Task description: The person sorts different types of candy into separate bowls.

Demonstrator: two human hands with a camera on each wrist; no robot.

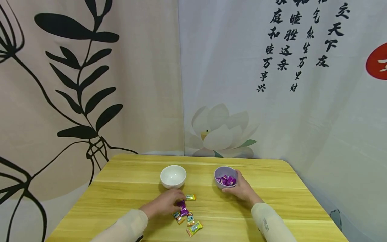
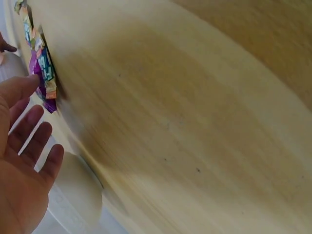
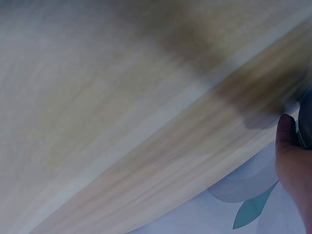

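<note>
My left hand (image 1: 167, 202) reaches over a small group of wrapped candies, thumb and forefinger right at a purple candy (image 1: 183, 209). In the left wrist view its fingers (image 2: 41, 134) are spread and loosely bent, the thumb tip overlapping the purple wrapper. Around it lie yellow-and-orange wrapped candies, one (image 1: 194, 228) closest to me and another (image 1: 190, 197) just past the fingertips. My right hand (image 1: 243, 190) grips a light purple bowl (image 1: 217, 171) by its right side, thumb toward me. Several purple candies (image 1: 226, 180) sit inside it.
A white bowl (image 1: 173, 177) stands just beyond my left hand, left of the purple bowl. Both are on a wood-grain table (image 1: 127, 188). Behind its far edge hangs a printed cloth (image 1: 145, 84) with plant drawings and writing.
</note>
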